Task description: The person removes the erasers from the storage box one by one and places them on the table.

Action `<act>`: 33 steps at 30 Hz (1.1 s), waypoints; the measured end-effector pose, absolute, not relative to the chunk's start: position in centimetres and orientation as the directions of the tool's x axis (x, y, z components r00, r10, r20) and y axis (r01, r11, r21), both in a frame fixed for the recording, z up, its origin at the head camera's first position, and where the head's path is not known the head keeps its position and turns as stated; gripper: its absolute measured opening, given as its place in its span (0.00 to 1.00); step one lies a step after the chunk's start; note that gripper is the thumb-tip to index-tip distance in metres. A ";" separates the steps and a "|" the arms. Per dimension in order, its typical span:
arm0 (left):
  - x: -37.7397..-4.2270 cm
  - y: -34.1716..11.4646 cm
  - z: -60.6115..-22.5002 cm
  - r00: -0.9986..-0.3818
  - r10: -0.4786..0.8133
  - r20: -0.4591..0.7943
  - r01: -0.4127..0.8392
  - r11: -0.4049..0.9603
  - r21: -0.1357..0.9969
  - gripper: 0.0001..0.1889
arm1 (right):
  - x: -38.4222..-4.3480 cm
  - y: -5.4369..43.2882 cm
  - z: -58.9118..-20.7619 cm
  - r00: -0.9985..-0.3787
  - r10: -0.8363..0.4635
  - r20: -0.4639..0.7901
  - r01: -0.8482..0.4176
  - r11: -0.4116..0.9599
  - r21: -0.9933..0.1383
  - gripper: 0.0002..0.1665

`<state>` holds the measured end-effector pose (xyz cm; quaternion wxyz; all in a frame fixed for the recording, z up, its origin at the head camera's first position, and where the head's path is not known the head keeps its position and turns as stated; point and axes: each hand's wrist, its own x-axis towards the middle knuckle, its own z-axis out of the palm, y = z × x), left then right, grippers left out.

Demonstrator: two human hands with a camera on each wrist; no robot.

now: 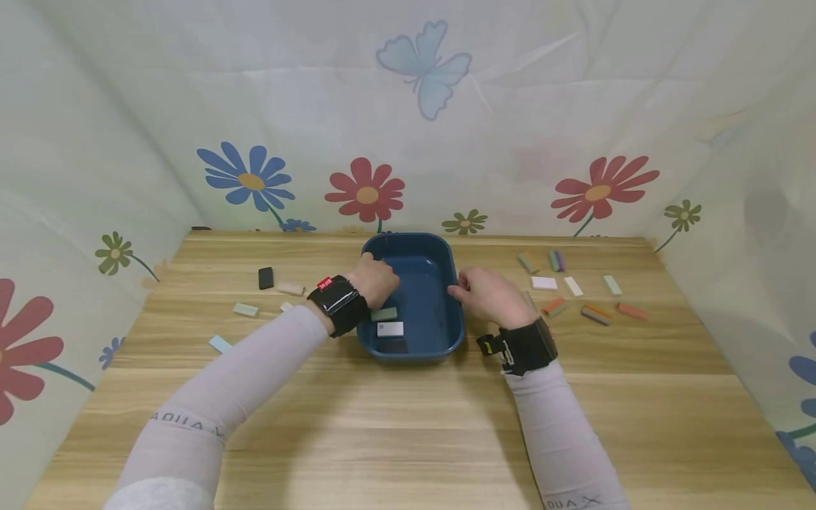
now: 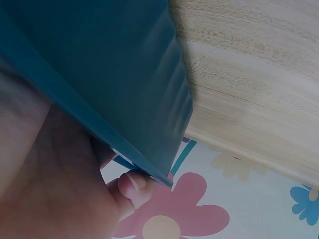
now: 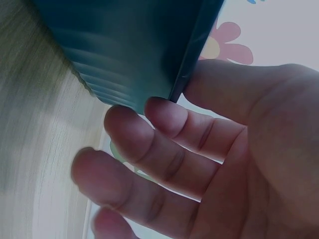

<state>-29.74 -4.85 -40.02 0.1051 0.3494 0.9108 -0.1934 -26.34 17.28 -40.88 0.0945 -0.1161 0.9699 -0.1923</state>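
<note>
A deep blue plastic basin point(image 1: 422, 283) stands on the wooden table near the wall. Over its left rim reaches my left hand point(image 1: 375, 279), the back of the hand turned up and the fingers bent down inside. In the left wrist view one fingertip point(image 2: 135, 185) lies close to the rim; whether the hand pinches anything is hidden. My right hand point(image 1: 494, 294) pinches the right rim, with the thumb point(image 3: 219, 89) over the edge and the fingers outside. Along the basin's left side lie a green block point(image 1: 384, 314), a white block point(image 1: 390, 329) and a dark block point(image 1: 392, 345).
Left of the basin are a black block point(image 1: 265, 278), a beige piece point(image 1: 290, 288), a pale green block point(image 1: 245, 309) and a light blue block point(image 1: 219, 344). Several coloured pieces lie right, among them a white block point(image 1: 544, 283) and an orange piece point(image 1: 632, 311). A flowered curtain point(image 1: 503, 142) encloses the table.
</note>
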 end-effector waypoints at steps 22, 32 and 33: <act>-28.2 -9.3 -37.7 -0.816 0.577 0.024 0.566 0.790 0.237 0.15 | -26.3 16.7 -41.0 -0.949 -0.281 -0.145 -0.201 0.889 -0.411 0.17; -25.3 -14.4 -37.9 -0.909 0.412 0.070 0.411 0.852 0.324 0.13 | -26.6 16.8 -41.2 -0.945 -0.282 -0.164 -0.195 0.892 -0.407 0.17; -25.2 -14.7 -38.0 -0.912 0.404 0.065 0.402 0.854 0.330 0.13 | -26.7 17.0 -41.2 -0.946 -0.280 -0.165 -0.194 0.894 -0.404 0.17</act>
